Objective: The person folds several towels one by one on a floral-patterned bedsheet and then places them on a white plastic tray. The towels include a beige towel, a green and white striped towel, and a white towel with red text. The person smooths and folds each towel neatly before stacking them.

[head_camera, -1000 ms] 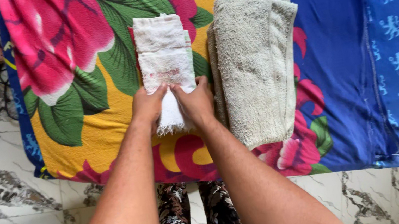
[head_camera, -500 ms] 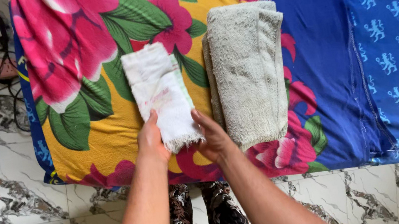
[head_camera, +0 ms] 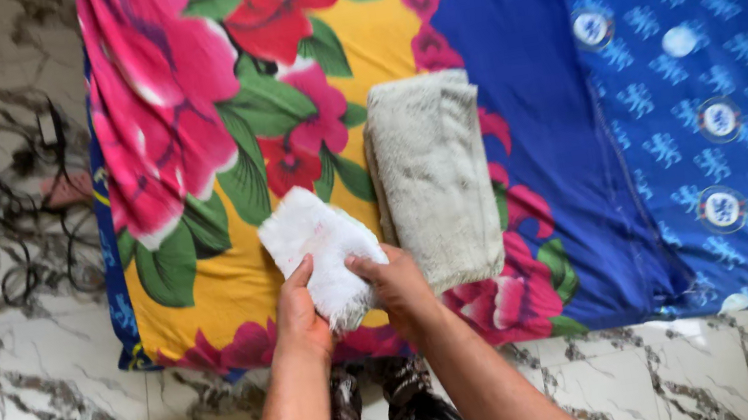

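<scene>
Lifted and turned since a second ago, the white cloth (head_camera: 321, 252) now sits just left of the grey towel (head_camera: 433, 176), pinched at its near end by left hand (head_camera: 300, 310) and right hand (head_camera: 395, 286), seemingly mid-fold, needing a steady grip next.

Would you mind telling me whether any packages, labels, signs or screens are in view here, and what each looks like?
No packages, labels, signs or screens show.
Nearest to a label: round white and blue badge prints, repeated across the blue sheet at right.
Both hands, left hand and right hand, hold a plain folded white cloth, beside a folded grey towel.
</scene>
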